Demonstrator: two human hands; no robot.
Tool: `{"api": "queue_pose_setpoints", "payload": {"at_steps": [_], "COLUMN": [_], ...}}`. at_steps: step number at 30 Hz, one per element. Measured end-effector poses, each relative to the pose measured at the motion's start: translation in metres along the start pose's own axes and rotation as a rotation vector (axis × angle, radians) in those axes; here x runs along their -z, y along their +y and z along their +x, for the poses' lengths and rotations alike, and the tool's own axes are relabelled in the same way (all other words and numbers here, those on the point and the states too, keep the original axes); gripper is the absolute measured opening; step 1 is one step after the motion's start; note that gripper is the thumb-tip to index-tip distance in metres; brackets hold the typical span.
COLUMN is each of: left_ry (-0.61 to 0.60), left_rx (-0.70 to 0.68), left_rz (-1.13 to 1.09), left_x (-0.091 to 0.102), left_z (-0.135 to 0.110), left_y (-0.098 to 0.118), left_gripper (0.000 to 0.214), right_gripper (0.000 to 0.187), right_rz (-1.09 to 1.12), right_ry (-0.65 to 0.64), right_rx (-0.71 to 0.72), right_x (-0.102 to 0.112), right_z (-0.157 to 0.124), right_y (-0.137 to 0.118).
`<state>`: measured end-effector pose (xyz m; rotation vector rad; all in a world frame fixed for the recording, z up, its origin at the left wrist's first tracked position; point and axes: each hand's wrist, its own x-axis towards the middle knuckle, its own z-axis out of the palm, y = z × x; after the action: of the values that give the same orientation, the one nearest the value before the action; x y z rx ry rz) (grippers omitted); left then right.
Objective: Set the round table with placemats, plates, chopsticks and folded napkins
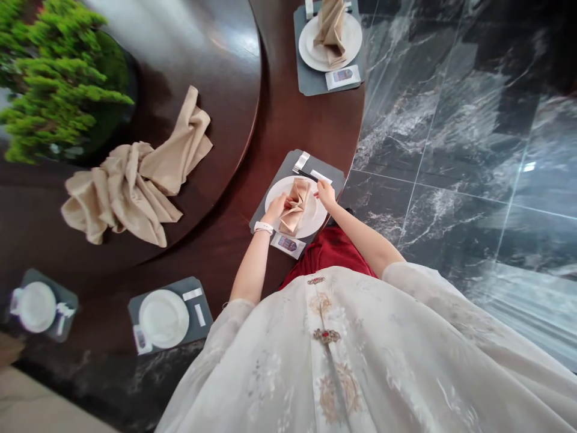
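A folded beige napkin (295, 205) lies on a white plate (309, 227) at the middle of the view. My left hand (276, 209), with a white watch (264, 227) at the wrist, has its fingers closed on the napkin's left edge. At the plate's right rim is my right hand (325, 195), fingers slightly apart and nothing visible in them. Its fingertips are close to the end of black chopsticks (306, 175); whether they touch is unclear. Under the plate lies a grey placemat (288, 165), with a printed packet (287, 245) at its near edge.
Loose beige napkins (130, 192) lie on the round turntable (225, 108) beside a green potted plant (58, 78). Another setting holds a folded napkin (332, 30). Plates (163, 319) on mats stand at lower left. Dark marble floor (451, 150) lies beyond the table's right edge.
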<state>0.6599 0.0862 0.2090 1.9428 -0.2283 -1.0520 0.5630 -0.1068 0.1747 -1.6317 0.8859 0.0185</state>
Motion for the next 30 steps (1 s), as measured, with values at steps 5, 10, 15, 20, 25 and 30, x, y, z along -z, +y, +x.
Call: {"api": "queue_pose_setpoints", "payload": {"at_steps": [5,10,15,20,25,30], "left_ry": [0.01,0.078,0.404,0.604,0.65,0.698], "left_rx": [-0.016,-0.097,-0.065,0.323,0.491,0.401], "left_rz": [0.024,0.202,0.431,0.605,0.587,0.586], "left_x": [0.0,0.026,0.09,0.178,0.243,0.252], "left_z": [-0.008,-0.019,-0.036,-0.042,-0.041,-0.036], "left_y": [0.005,0.002,-0.031,-0.075,-0.111,-0.142], "left_gripper": [0.066,0.06,0.056,0.09,0.111,0.125], "right_gripper": [0.026,0.033,0.036,0.034,0.03,0.03], "right_rz": [0.112,0.164,0.162,0.08,-0.099,-0.325], "right_ry": [0.032,0.139,0.353,0.404,0.142,-0.219], "right_rx": [-0.223,-0.216,-0.078,0.175,0.454,0.718], "right_x": [-0.006,-0.001,0.037,0.048,-0.008,-0.152], "right_z": [-0.041,-0.066,-0.066,-0.051,-0.009,0.06], "right_y": [0.038,0.058,0.05,0.001,-0.074,-0.146]}}
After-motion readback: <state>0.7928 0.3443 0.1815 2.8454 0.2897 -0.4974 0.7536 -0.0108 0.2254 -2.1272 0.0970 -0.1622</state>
